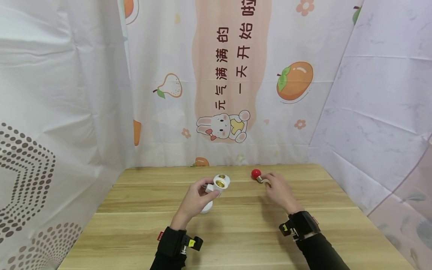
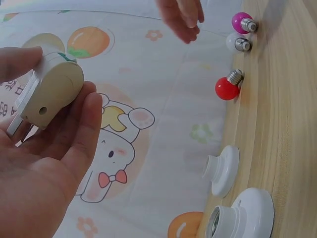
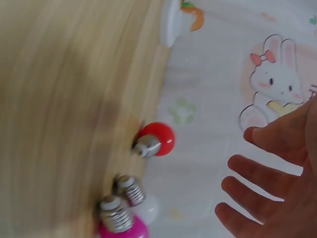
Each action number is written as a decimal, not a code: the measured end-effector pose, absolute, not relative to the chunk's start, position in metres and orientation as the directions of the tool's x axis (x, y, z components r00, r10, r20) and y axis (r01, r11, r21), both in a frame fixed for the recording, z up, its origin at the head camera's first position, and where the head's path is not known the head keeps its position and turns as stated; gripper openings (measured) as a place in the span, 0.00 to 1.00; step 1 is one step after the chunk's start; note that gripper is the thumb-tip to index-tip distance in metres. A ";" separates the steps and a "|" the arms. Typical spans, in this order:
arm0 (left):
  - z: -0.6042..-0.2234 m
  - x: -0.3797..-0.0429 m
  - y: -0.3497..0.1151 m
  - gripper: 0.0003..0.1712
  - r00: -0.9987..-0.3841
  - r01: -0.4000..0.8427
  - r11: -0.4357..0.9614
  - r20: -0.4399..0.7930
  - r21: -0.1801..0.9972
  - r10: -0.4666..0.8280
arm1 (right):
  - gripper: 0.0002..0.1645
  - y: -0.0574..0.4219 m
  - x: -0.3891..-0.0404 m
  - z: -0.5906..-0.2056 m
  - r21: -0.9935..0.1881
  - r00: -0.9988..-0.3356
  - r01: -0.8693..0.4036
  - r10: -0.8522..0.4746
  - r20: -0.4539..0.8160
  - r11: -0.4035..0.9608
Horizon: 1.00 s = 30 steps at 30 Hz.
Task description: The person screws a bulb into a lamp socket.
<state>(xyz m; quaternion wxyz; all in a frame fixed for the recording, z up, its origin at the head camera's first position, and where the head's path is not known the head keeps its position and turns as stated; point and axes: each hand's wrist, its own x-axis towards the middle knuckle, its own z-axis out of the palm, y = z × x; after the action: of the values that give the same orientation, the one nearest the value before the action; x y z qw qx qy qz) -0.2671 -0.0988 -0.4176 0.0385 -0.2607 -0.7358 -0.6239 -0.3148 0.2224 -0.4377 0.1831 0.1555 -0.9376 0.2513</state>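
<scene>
My left hand (image 1: 197,200) grips a white plug-in lamp socket adapter (image 1: 221,183) above the table, between thumb and fingers. Two threaded openings show in the head view; in the left wrist view, its metal prongs point toward the palm. My right hand (image 3: 277,178) hovers with spread fingers over the bulbs and holds nothing. Below it lie a red bulb (image 3: 161,139), a white bulb (image 3: 146,208) and a magenta bulb (image 3: 126,230). In the head view, the right hand hides the magenta bulb.
Two white round-based lamp holders (image 2: 225,171) (image 2: 255,213) stand on the wooden table (image 1: 141,232), mostly hidden behind the left hand in the head view. A printed curtain (image 1: 162,123) hangs behind the table, with further sheets at both sides.
</scene>
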 end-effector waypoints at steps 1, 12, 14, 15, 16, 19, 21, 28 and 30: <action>-0.418 -0.267 -0.099 0.20 -0.862 0.431 0.087 0.381 0.898 0.335 | 0.19 0.226 -0.316 -0.440 -0.415 -0.891 -0.374 -0.197 0.410 0.830; -0.420 -0.267 -0.099 0.19 -0.868 0.415 0.087 0.365 0.906 0.336 | 0.18 0.254 -0.319 -0.457 -0.360 -0.923 -0.294 -0.165 0.348 0.885; -0.420 -0.267 -0.099 0.19 -0.870 0.411 0.085 0.362 0.908 0.335 | 0.17 0.257 -0.320 -0.460 -0.352 -0.928 -0.285 -0.165 0.334 0.892; -0.420 -0.267 -0.099 0.20 -0.871 0.409 0.087 0.360 0.908 0.334 | 0.16 0.259 -0.320 -0.461 -0.347 -0.930 -0.283 -0.168 0.327 0.894; -0.420 -0.266 -0.100 0.20 -0.872 0.408 0.089 0.359 0.909 0.333 | 0.16 0.260 -0.320 -0.463 -0.343 -0.933 -0.278 -0.167 0.318 0.897; -0.420 -0.265 -0.100 0.20 -0.874 0.407 0.100 0.354 0.908 0.334 | 0.16 0.265 -0.321 -0.468 -0.341 -0.939 -0.265 -0.162 0.302 0.902; -0.420 -0.265 -0.100 0.20 -0.874 0.408 0.108 0.353 0.907 0.334 | 0.17 0.268 -0.320 -0.469 -0.340 -0.940 -0.261 -0.159 0.301 0.903; -0.420 -0.265 -0.102 0.20 -0.868 0.416 0.104 0.360 0.903 0.343 | 0.20 0.274 -0.318 -0.467 -0.359 -0.955 -0.229 -0.138 0.261 0.905; -0.420 -0.265 -0.102 0.20 -0.865 0.420 0.104 0.363 0.902 0.347 | 0.17 0.275 -0.317 -0.466 -0.349 -0.960 -0.216 -0.135 0.244 0.912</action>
<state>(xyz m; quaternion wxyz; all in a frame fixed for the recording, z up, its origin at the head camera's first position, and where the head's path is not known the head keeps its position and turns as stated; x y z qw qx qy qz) -0.2652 -0.1018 -0.4201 0.0295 -0.2584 -0.7422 -0.6176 -0.3168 0.2751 -0.4663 0.1080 0.0903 -0.9717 0.1895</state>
